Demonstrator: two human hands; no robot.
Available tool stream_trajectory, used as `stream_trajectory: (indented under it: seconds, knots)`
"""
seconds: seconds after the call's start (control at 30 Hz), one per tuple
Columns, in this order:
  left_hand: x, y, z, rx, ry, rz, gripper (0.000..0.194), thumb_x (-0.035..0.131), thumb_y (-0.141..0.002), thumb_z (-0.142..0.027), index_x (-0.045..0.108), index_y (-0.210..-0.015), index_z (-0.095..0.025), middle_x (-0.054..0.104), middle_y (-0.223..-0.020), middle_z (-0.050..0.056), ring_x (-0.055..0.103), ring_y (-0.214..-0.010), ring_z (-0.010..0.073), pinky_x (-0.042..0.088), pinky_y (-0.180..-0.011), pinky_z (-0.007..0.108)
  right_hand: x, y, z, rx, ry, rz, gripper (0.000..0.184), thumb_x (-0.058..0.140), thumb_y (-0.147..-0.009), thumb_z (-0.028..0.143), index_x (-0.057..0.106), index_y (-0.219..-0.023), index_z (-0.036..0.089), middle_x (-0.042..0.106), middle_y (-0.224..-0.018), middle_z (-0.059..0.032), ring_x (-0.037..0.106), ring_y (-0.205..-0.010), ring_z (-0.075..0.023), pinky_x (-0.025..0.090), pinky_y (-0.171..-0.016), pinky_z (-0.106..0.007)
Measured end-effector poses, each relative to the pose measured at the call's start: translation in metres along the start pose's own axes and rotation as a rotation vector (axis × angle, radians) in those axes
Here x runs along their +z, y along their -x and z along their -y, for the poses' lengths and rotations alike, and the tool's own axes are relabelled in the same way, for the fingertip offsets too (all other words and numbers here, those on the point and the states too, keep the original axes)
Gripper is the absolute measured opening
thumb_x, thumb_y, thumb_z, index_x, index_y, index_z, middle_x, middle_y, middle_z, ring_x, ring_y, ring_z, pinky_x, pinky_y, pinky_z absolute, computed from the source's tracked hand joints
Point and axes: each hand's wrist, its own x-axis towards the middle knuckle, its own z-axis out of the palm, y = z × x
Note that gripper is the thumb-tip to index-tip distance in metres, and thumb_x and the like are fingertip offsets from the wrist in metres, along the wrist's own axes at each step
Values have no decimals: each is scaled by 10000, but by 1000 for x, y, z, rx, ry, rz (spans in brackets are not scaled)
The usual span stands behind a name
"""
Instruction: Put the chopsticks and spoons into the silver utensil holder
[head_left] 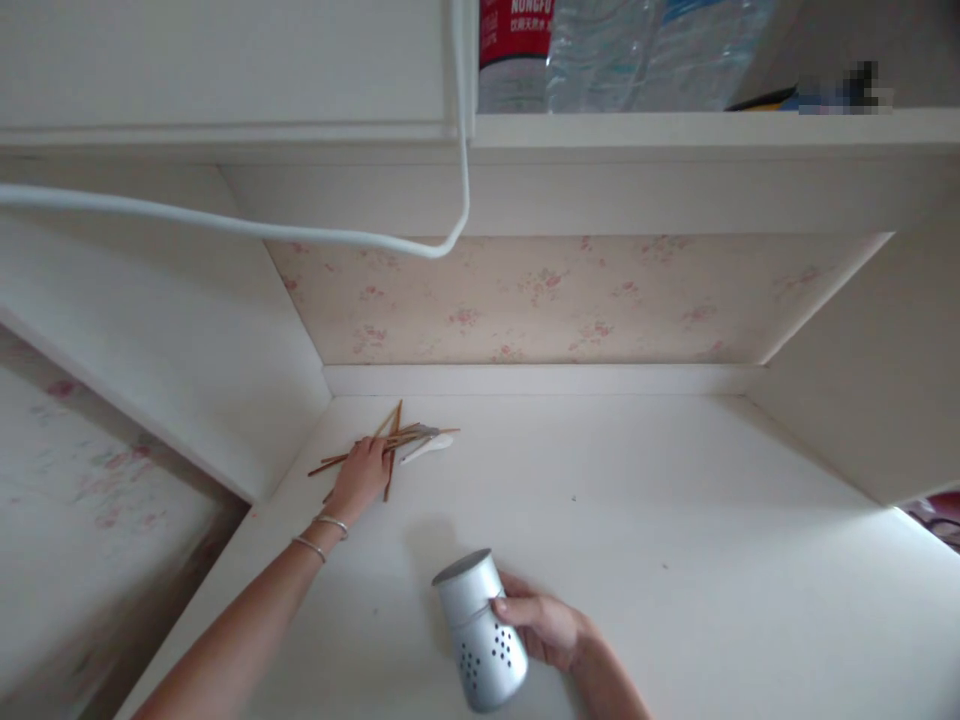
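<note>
My left hand (363,476) reaches into a loose pile of brown chopsticks (394,437) at the back left of the white surface, its fingers curled over several of them. Beside those fingers lie a white spoon (429,447) and a grey metal utensil end (426,431), partly under the sticks. In front of me, my right hand (544,625) grips a silver metal utensil holder (480,630) by its side, thumb in front. The holder is tilted, its rim up and to the left, with round holes in its lower part. Its inside cannot be seen.
A white cable (315,236) hangs across the upper left, below a cabinet door (225,70). Wrapped plastic bottles (600,60) stand on the shelf (675,130) above. White side panels (855,370) and a flowered back wall (525,300) enclose the white surface (637,470).
</note>
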Motion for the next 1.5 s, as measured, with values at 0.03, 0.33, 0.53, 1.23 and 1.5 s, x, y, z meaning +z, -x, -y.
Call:
stream_trajectory:
  seconds: [0.03, 0.33, 0.53, 1.23, 1.5]
  knots:
    - [0, 2, 0, -8, 7, 7, 288, 396, -917, -238, 590, -1115, -161, 613, -1112, 117, 569, -1052, 237, 422, -949, 356, 0, 0, -1, -4, -7, -4, 592, 770, -711, 376, 595, -1220, 127, 684, -1078, -124, 657, -964, -242, 456, -858, -328]
    - [-9, -29, -1, -22, 58, 116, 428, 399, -913, -284, 455, -1336, -245, 516, -1362, 107, 629, -1016, 247, 508, -809, 352, 3, 4, -10, -92, -40, -141, 517, 731, -771, 393, 600, -1203, 142, 696, -1053, -116, 657, -955, -229, 460, -860, -341]
    - [-7, -39, -8, -35, 42, 134, 415, 350, -940, -400, 548, -1242, -197, 614, -1209, 139, 652, -961, 256, 499, -807, 365, -1, 3, -14, -129, -28, -204, 476, 717, -782, 406, 618, -1157, 131, 703, -1029, -123, 665, -925, -230, 463, -842, -344]
    - [-10, -37, -11, -64, 14, 47, 383, 385, -896, -386, 612, -1163, -231, 480, -1411, 97, 470, -1180, 324, 374, -935, 506, -3, 3, -18, -139, -4, -252, 527, 701, -785, 460, 587, -1175, 124, 690, -1062, -138, 658, -957, -247, 458, -857, -366]
    - [-9, -18, -7, -121, 30, -3, 467, 275, -953, -394, 542, -1267, -172, 589, -1217, 152, 517, -1109, 289, 393, -906, 429, -3, 1, -18, -160, -11, -257, 533, 751, -735, 445, 597, -1143, 139, 693, -1032, -133, 657, -958, -257, 442, -887, -398]
